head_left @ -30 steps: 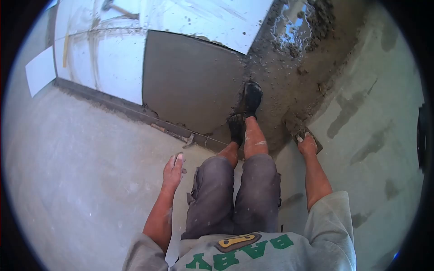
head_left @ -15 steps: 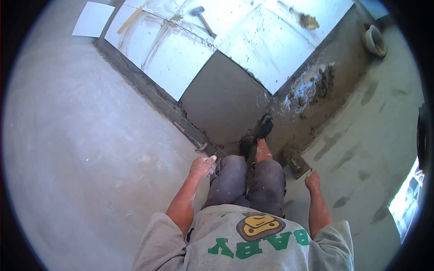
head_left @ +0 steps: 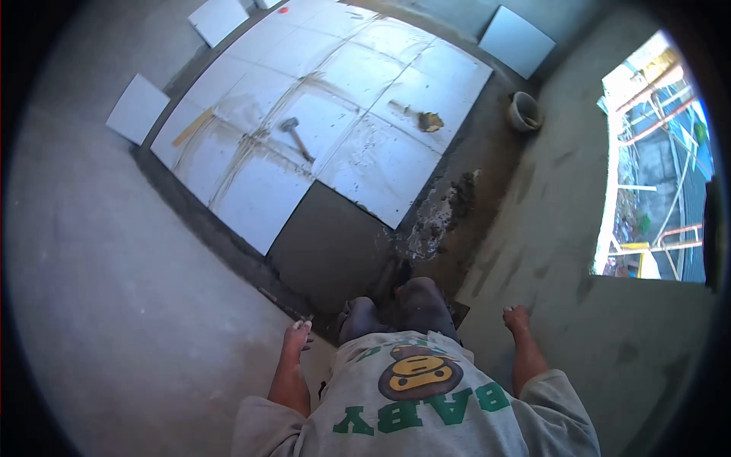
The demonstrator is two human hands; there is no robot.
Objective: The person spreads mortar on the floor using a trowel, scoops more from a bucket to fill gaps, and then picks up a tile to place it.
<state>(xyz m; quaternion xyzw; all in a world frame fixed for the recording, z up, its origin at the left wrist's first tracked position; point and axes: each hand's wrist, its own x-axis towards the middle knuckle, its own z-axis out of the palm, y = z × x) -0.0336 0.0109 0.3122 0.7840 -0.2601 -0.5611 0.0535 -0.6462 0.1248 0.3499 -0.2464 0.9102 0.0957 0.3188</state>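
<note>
I stand upright and look down past my grey shirt and knees. My left hand [head_left: 296, 336] hangs at my side with fingers loosely apart and holds nothing; it is over the edge of the smooth grey mortar bed [head_left: 327, 247]. My right hand [head_left: 516, 317] hangs on the other side, fingers curled in, with nothing in it, above bare concrete. Beyond the bed lies a field of white floor tiles [head_left: 335, 99]. A mallet [head_left: 294, 138] and a trowel loaded with mortar [head_left: 420, 118] lie on the tiles.
A heap of wet mortar [head_left: 442, 217] sits at the tiles' right edge, with a bucket [head_left: 524, 113] beyond it. Loose tiles lie at the left [head_left: 137, 109], far left [head_left: 218, 19] and far right [head_left: 518, 32]. An opening [head_left: 655, 167] shows scaffolding outside.
I have risen from a low bend to standing, so the view widened. My right hand came off the float on the floor and both hands dropped to my sides.
</note>
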